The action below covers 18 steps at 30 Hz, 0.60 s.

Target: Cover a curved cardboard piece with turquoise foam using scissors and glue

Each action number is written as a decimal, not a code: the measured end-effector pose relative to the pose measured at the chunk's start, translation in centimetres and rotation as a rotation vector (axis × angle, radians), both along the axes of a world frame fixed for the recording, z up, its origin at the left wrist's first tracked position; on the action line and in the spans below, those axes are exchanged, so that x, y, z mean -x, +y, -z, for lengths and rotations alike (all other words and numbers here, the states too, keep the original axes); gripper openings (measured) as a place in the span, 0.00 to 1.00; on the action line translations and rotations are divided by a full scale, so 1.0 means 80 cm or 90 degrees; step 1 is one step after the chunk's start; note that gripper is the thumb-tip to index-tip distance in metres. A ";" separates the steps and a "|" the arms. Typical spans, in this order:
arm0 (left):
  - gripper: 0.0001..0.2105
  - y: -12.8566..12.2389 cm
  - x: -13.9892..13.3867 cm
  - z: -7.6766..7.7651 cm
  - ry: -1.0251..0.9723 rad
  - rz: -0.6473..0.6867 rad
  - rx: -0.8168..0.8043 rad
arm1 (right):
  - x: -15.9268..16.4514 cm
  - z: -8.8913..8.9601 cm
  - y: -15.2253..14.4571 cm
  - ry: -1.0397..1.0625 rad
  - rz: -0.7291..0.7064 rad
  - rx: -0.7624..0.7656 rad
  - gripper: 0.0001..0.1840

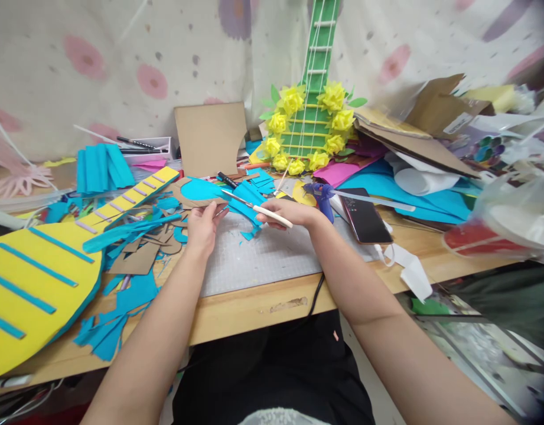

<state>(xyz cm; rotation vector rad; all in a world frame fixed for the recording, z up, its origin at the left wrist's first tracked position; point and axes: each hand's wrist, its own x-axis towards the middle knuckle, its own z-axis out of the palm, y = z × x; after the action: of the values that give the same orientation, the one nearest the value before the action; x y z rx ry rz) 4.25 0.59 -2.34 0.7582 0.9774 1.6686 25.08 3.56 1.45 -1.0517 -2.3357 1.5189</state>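
My left hand (pixel 201 229) pinches the near edge of a brown cardboard piece with a rounded blue patch (pixel 201 189) on it. To its right, my right hand (pixel 287 211) is closed around the cream handles of a pair of scissors (pixel 272 216). The blades point left, towards the cardboard piece, and their tips end close to its right side. Under and behind the scissors lie cut blue strips (pixel 246 198). Both hands are above a grey cutting mat (pixel 258 254).
A yellow cardboard guitar (pixel 45 260) lies left among blue and brown offcuts (pixel 139 257). A green guitar (pixel 313 97) with yellow flowers stands at the back. Right of my hands are a blue glue gun (pixel 322 198), a phone (pixel 364 215) and a clear plastic cup (pixel 506 218).
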 end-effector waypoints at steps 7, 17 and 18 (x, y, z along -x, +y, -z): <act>0.08 -0.001 0.000 0.005 0.120 -0.069 0.018 | -0.002 0.005 0.004 -0.026 0.090 -0.093 0.21; 0.09 0.000 0.005 0.006 0.048 0.027 -0.017 | -0.007 0.000 0.001 0.031 0.048 -0.072 0.22; 0.09 0.000 0.005 0.005 0.036 0.031 -0.020 | -0.008 -0.001 0.000 0.028 0.023 -0.062 0.22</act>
<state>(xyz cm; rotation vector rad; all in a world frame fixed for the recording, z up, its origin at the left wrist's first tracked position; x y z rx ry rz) 3.82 0.58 -2.76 0.8481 0.9672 1.6312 25.72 3.56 1.54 -1.0202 -2.3229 1.3857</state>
